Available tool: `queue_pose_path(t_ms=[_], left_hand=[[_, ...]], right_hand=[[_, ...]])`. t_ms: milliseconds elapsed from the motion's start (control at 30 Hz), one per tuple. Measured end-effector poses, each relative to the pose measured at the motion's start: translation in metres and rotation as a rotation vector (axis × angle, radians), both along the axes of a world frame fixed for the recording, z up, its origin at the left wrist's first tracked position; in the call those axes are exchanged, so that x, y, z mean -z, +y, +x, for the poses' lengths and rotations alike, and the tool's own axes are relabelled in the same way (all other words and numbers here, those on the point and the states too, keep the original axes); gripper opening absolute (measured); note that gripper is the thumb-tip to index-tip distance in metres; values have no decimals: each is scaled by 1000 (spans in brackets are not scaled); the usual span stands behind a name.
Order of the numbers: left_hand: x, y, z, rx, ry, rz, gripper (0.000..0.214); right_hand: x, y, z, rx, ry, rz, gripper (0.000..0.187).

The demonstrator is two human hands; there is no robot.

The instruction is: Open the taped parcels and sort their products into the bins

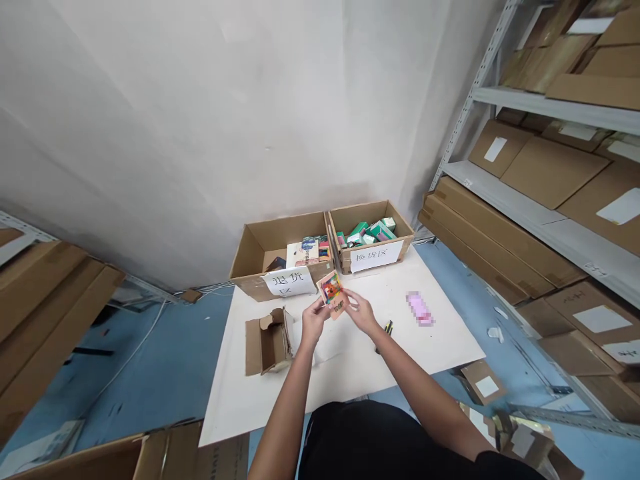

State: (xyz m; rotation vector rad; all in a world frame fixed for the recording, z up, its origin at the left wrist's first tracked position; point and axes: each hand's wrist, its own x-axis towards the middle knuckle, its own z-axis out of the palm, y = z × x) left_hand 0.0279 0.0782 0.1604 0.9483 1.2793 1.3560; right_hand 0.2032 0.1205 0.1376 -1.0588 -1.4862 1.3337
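A small flat orange item (332,293) with a colourful picture on its front is held up above the table. My left hand (314,321) grips its lower left edge. On its right edge, the fingers of my right hand (361,312) are closed. Whether it is a booklet or a thin box, I cannot tell. An opened small cardboard box (270,343) lies left of my left hand. Close to my right forearm is a black and yellow utility knife (386,331), partly covered by the arm.
Two labelled cartons stand at the table's back: the left carton (250,287) holds books, the right carton (407,241) green and white small boxes. A pixelated pink object (420,309) lies on the white table (445,347). Loaded shelves (530,207) flank the right side.
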Motion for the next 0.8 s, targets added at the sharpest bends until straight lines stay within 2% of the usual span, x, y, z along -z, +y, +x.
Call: queue_pose_path(t_ms=[67,167,233,300,367,467,533,600,700,733,800], left_hand=[[-8,-2,-13,17,-68,-41,76],[-19,-4,-27,-25,-39,-46,80],[-27,-5,-29,-105,76,-1,75],[-34,-7,-25,-165,224,60,65],[-40,-9,-15,-129,313,104,58],[-45,-9,0,-37,337,132,57],[-45,-6,2,-61,316,127,57],[-45,-3,-4,-94,230,99,60],[-46,1,-24,-79,54,51,74],[-47,2,-31,-67,16,38,76],[-46,4,-44,-67,-14,13,78]], right_hand=[[-6,6,6,50,75,-76,63],[-17,12,14,-117,248,-234,64],[-26,12,17,-176,312,-291,61],[-34,12,16,-164,337,-279,60],[-40,11,12,-174,345,-217,60],[-44,9,2,-293,289,-103,60],[-45,10,-5,-355,222,-37,57],[-44,15,-9,-285,175,4,54],[-43,28,-12,-40,149,-18,58],[-43,33,-13,0,154,-47,60],[-42,41,-16,-23,191,-115,63]])
